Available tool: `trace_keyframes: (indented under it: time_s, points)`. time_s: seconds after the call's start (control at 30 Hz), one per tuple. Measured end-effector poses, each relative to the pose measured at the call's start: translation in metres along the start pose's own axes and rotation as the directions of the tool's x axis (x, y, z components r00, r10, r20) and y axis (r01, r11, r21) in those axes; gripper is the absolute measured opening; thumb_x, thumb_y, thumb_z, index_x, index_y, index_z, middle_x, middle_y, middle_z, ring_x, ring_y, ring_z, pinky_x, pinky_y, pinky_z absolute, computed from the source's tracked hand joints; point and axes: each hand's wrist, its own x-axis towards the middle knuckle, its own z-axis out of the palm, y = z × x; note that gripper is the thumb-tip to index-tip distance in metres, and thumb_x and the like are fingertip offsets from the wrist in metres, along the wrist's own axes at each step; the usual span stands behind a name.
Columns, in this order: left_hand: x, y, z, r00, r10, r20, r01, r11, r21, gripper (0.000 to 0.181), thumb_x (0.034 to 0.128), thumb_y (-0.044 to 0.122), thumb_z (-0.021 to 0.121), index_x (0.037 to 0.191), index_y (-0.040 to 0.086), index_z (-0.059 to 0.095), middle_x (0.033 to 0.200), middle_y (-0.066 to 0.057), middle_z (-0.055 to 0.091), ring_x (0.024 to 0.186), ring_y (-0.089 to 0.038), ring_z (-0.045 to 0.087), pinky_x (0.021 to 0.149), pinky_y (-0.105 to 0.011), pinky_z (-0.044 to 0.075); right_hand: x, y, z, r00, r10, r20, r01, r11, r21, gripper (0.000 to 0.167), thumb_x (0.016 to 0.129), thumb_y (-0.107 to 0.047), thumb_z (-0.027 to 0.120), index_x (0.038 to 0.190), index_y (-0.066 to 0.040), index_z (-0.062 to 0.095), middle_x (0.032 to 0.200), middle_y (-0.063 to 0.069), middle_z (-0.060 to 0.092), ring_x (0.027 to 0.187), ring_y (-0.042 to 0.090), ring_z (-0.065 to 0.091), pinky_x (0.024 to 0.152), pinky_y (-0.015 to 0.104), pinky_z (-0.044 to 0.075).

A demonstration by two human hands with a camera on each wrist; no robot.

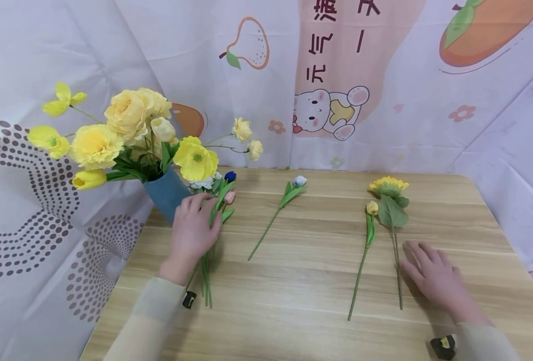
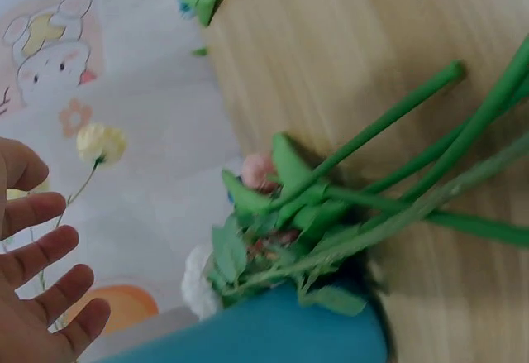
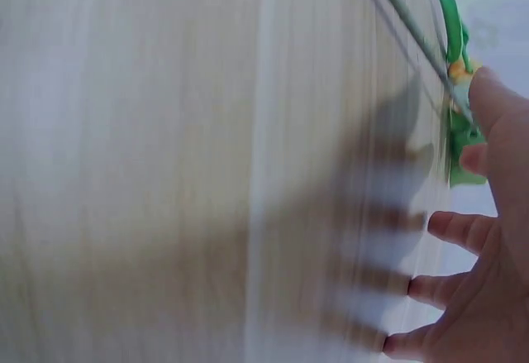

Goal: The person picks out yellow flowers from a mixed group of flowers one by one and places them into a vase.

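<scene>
My left hand (image 1: 195, 228) hovers over a bunch of artificial flowers beside the blue vase (image 1: 167, 193). Its fingers (image 2: 50, 251) are spread and hold nothing in the left wrist view. The bunch includes a blue flower (image 1: 230, 176), a pink tulip (image 1: 229, 197) and a white flower (image 2: 198, 284), with green stems (image 2: 413, 206) crossing. On the right, my right hand (image 1: 437, 278) is beside the stem of a sunflower (image 1: 388, 186), fingers apart and palm down. Whether it touches the stem is unclear. Left of the sunflower lies a yellow tulip (image 1: 372, 208).
Yellow and cream flowers (image 1: 128, 115) fill the vase at the table's back left. A pale blue tulip (image 1: 300, 181) lies mid-table. Behind the wooden table (image 1: 302, 281) hangs a printed curtain (image 1: 257, 100). Small black devices (image 1: 443, 347) are at both wrists.
</scene>
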Motion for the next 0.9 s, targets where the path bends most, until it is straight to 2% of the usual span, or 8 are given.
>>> trace_keyframes:
  time_s: [0.07, 0.13, 0.27, 0.37, 0.53, 0.9]
  points:
    - [-0.002, 0.003, 0.003, 0.999, 0.001, 0.054, -0.001, 1.000, 0.006, 0.030, 0.0980, 0.024, 0.066, 0.122, 0.007, 0.072, 0.129, -0.013, 0.060, 0.118, -0.039, 0.051, 0.091, -0.056, 0.046, 0.001, -0.005, 0.002, 0.999, -0.031, -0.013, 0.031, 0.999, 0.008, 0.069, 0.107, -0.046, 0.046, 0.159, -0.005, 0.026, 0.154, 0.040, 0.024, 0.132, 0.072, 0.020, 0.092, 0.089, 0.017]
    - [-0.004, 0.005, 0.007, 0.997, 0.013, 0.074, -0.013, 1.000, 0.004, 0.030, 0.0985, 0.025, 0.066, 0.123, 0.008, 0.072, 0.128, -0.013, 0.061, 0.117, -0.038, 0.052, 0.092, -0.055, 0.046, 0.002, -0.011, 0.004, 0.998, -0.056, -0.030, 0.057, 0.998, 0.006, 0.069, 0.107, -0.045, 0.050, 0.158, -0.003, 0.029, 0.153, 0.041, 0.026, 0.131, 0.073, 0.022, 0.094, 0.088, 0.018]
    - [-0.007, 0.007, 0.013, 0.997, 0.043, 0.071, -0.043, 0.999, 0.004, 0.030, 0.0970, 0.024, 0.069, 0.123, 0.010, 0.072, 0.127, -0.012, 0.063, 0.114, -0.037, 0.054, 0.091, -0.054, 0.046, 0.002, -0.022, 0.008, 0.994, -0.096, -0.046, 0.095, 0.995, -0.016, 0.072, 0.104, -0.046, 0.055, 0.156, -0.001, 0.033, 0.152, 0.040, 0.029, 0.132, 0.071, 0.024, 0.097, 0.086, 0.019]
    - [-0.009, 0.008, 0.016, 0.996, 0.055, 0.072, -0.056, 0.998, 0.007, 0.031, 0.0963, 0.023, 0.069, 0.124, 0.011, 0.073, 0.126, -0.012, 0.064, 0.114, -0.037, 0.055, 0.090, -0.053, 0.047, 0.004, -0.028, 0.012, 0.992, -0.119, -0.028, 0.118, 0.992, -0.037, 0.072, 0.103, -0.048, 0.057, 0.154, -0.002, 0.036, 0.154, 0.038, 0.029, 0.134, 0.069, 0.024, 0.098, 0.085, 0.019]
    - [-0.011, 0.010, 0.018, 0.995, 0.064, 0.079, -0.065, 0.998, 0.009, 0.031, 0.0964, 0.022, 0.069, 0.124, 0.010, 0.073, 0.127, -0.012, 0.064, 0.116, -0.038, 0.055, 0.092, -0.054, 0.047, 0.004, -0.042, 0.019, 0.986, -0.163, 0.022, 0.164, 0.985, -0.043, 0.071, 0.102, -0.050, 0.057, 0.151, -0.001, 0.043, 0.156, 0.036, 0.030, 0.140, 0.065, 0.020, 0.105, 0.082, 0.015]
    - [-0.013, 0.013, 0.020, 0.990, 0.074, 0.120, -0.076, 0.997, 0.012, 0.031, 0.0979, 0.022, 0.066, 0.125, 0.009, 0.071, 0.130, -0.011, 0.062, 0.119, -0.038, 0.054, 0.094, -0.054, 0.047, -0.002, -0.083, 0.032, 0.968, -0.247, 0.036, 0.250, 0.965, -0.083, 0.069, 0.100, -0.051, 0.059, 0.150, -0.004, 0.049, 0.159, 0.028, 0.033, 0.147, 0.056, 0.021, 0.113, 0.077, 0.013]
